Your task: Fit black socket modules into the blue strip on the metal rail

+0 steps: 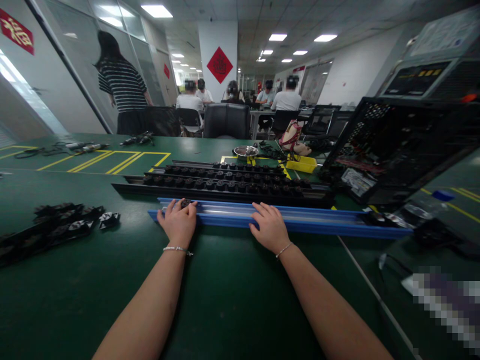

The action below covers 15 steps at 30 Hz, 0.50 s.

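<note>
A long blue rail (318,220) with a pale inner channel lies crosswise in front of me. Near its left end, my left hand (177,224) is closed around a small round black part (185,203) in the channel. That part is mostly hidden by the fingers. My right hand (269,227) rests across the middle of the rail, its fingers over the far side and its thumb by the near edge. Just behind, black rails (225,191) hold rows of small round black parts.
More black parts (67,220) lie at left. Behind the rails are a metal bowl (245,151) and a yellow tray (302,164). An open computer case (397,145) stands at right, near a bottle with a blue cap (442,196). People sit farther back; one person (122,82) stands at left.
</note>
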Tool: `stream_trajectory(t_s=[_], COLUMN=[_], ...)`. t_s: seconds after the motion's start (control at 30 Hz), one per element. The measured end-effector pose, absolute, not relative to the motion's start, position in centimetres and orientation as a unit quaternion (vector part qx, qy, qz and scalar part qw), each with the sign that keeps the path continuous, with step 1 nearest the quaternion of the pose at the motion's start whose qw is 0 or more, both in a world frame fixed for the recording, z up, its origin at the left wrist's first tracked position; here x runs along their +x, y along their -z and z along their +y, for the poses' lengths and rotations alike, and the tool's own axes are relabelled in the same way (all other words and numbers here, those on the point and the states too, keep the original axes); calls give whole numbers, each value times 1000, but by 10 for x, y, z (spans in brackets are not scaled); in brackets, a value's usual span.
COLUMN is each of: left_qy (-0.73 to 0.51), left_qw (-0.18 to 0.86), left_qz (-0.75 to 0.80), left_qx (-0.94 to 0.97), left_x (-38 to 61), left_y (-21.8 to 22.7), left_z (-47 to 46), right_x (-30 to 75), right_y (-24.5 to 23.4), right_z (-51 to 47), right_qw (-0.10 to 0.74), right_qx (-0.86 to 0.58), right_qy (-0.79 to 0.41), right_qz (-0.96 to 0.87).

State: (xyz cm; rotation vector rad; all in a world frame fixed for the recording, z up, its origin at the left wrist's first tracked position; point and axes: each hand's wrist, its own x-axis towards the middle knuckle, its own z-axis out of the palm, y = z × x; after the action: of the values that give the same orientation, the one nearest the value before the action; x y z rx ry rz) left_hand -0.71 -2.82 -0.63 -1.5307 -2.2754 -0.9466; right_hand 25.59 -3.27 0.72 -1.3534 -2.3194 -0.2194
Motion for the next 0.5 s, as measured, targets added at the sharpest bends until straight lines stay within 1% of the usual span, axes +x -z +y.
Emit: stream_trajectory(t_s=[0.5], left_qy=[363], left_qw=[98], left_qz=[-800], left_qx=[-468], left_x=[-22], left_y=[1], left_z=[-27], right_x=[255], right_y=[-5], right_z=[-33], right_qw=[224], right_qx=[-495], right_qy=[81], right_qz=[-836])
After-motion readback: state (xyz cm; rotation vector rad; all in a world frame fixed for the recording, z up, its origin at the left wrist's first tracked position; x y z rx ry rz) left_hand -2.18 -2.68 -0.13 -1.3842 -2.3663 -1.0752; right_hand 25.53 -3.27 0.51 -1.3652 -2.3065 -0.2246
